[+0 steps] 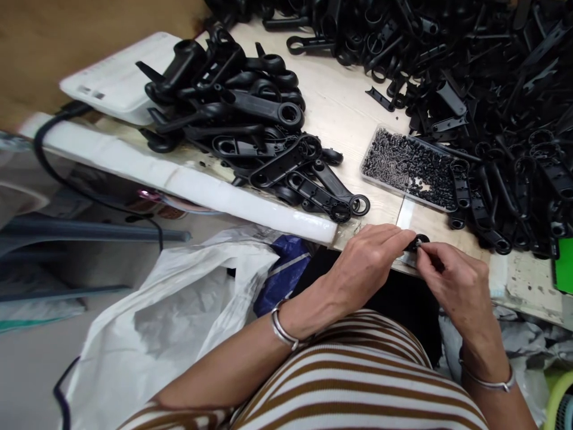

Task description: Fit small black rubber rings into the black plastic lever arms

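At the table's front edge, my left hand (369,257) is closed over a black plastic part (421,239), and its fingers cover most of it. Only a rounded dark end shows between my hands. The thumb and index finger of my right hand (461,278) are pinched together against that end. A tiny pale piece seems to show at these fingertips, too small to name. Just beyond my hands lies a shallow clear tray (394,189). It holds many small silvery pieces that look like springs (382,156) and small black pieces (436,173).
A pile of black handle-like parts with ring ends (264,113) lies on the left of the table. A larger heap of black parts (470,77) covers the back and right. A white box (120,71) with a cable stands back left. White foam (179,185) lines the edge.
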Available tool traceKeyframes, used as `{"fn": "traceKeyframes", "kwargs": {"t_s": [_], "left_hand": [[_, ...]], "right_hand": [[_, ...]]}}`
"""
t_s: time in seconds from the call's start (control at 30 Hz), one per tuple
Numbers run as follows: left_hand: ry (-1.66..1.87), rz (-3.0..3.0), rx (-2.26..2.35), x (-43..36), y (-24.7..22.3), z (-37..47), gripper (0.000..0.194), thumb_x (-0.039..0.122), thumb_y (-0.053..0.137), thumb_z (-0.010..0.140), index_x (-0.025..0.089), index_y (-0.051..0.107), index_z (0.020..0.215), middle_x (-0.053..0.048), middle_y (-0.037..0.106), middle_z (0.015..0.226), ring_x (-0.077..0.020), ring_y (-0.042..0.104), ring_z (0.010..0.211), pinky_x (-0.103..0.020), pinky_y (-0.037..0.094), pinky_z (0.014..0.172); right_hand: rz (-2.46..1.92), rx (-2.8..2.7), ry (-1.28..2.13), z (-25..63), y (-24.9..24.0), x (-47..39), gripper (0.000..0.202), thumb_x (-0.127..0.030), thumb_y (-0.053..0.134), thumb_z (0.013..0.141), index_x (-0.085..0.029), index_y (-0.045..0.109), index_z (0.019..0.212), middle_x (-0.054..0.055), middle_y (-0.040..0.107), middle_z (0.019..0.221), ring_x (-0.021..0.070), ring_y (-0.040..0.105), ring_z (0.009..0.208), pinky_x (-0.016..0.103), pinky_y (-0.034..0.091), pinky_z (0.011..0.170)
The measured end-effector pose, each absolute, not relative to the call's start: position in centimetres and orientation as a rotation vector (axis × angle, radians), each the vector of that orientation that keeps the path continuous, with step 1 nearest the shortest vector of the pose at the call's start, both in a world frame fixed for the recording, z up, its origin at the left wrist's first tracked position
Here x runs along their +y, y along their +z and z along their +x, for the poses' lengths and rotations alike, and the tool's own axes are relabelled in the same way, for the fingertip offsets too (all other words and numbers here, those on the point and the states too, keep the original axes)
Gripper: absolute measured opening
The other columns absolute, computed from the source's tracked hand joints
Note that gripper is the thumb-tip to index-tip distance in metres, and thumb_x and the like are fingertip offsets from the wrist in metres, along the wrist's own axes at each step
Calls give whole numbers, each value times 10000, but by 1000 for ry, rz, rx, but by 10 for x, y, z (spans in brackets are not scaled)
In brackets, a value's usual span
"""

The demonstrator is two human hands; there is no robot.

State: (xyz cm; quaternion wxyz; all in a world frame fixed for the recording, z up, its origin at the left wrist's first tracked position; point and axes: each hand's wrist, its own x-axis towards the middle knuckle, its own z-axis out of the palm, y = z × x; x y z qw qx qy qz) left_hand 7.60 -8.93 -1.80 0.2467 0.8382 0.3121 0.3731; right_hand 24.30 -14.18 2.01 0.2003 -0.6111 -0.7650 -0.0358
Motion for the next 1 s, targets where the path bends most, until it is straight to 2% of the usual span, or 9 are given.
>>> {"fn": "traceKeyframes", "kwargs": {"t_s": [0.17, 0.33, 0.47, 0.57, 0.73, 1.0], "left_hand": [[1043, 2291, 854, -90, -19, 77, 223, 65, 555, 895, 135, 587, 1104, -64, 727, 1005, -157, 686, 951, -285, 559, 857], [1108, 2254, 832, -91, -21, 78, 208, 59, 532, 906, 124, 582, 1097, -75, 723, 1011, -151, 684, 956, -279, 562, 882], [1117, 2219, 811, -91, -22, 78, 205, 50, 533, 901, 128, 579, 1085, -75, 721, 999, -162, 685, 958, -291, 564, 883], [1112, 2206, 795, -91, -22, 78, 196, 52, 543, 898, 120, 582, 1078, -81, 718, 995, -174, 685, 965, -298, 561, 886], [1106, 2186, 741, -89, -21, 77, 178, 78, 556, 908, 92, 586, 1083, -94, 710, 1010, -177, 673, 982, -298, 556, 895], [1096, 2143, 719, -89, -24, 77, 160, 100, 526, 932, 112, 580, 1082, -84, 703, 1001, -174, 666, 977, -303, 559, 883]], "right_hand": [[-1739, -2291, -135, 237, 26, -144, 165, -147, 494, 928, -164, 614, 817, 30, 670, 688, 134, 627, 580, 255, 432, 573], [-1852, -2339, 37, 234, 35, -141, 196, -165, 484, 930, -161, 616, 786, 60, 676, 722, 164, 630, 593, 278, 398, 556], [-1933, -2123, 461, 243, 41, -136, 157, -221, 516, 921, -187, 655, 855, -10, 663, 628, 132, 621, 557, 238, 419, 578], [-2048, -1931, 723, 248, 43, -133, 198, -262, 506, 919, -211, 649, 792, -56, 620, 536, 100, 571, 482, 214, 410, 552], [-2126, -1939, 651, 240, 47, -130, 241, -271, 488, 899, -216, 611, 699, -61, 607, 511, 95, 550, 461, 224, 388, 551], [-2200, -1921, 678, 233, 51, -127, 237, -265, 469, 888, -224, 605, 699, -55, 635, 499, 114, 603, 473, 236, 404, 563]]}}
